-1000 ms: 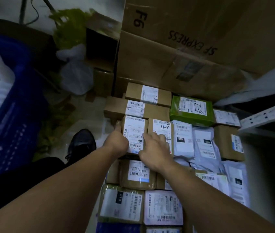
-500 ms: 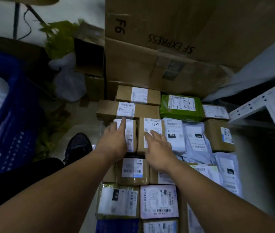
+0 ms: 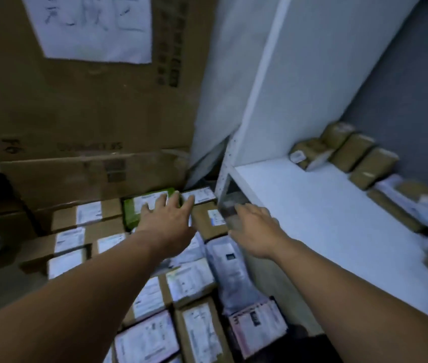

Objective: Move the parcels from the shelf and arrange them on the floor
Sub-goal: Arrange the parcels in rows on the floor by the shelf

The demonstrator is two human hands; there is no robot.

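Note:
Several labelled parcels lie in rows on the floor [image 3: 265, 281], among them a green parcel [image 3: 131, 213] and a brown box [image 3: 205, 224]. My left hand [image 3: 165, 224] hovers over them with fingers spread and holds nothing. My right hand [image 3: 254, 231] is empty too, fingers relaxed, by the front corner of the white shelf [image 3: 312, 213]. More brown parcels [image 3: 359, 158] and soft white bags [image 3: 417, 205] sit along the back of the shelf at the right.
Large cardboard boxes [image 3: 81, 121] with a white paper sheet [image 3: 92, 24] stand behind the floor parcels. The shelf's white upright post [image 3: 252, 93] rises between boxes and shelf. A grey wall [image 3: 404, 74] backs the shelf.
Both hands have lifted off the small boxes they pressed and moved up and right. The view has swung right, and the shelf with its parcels has come into sight.

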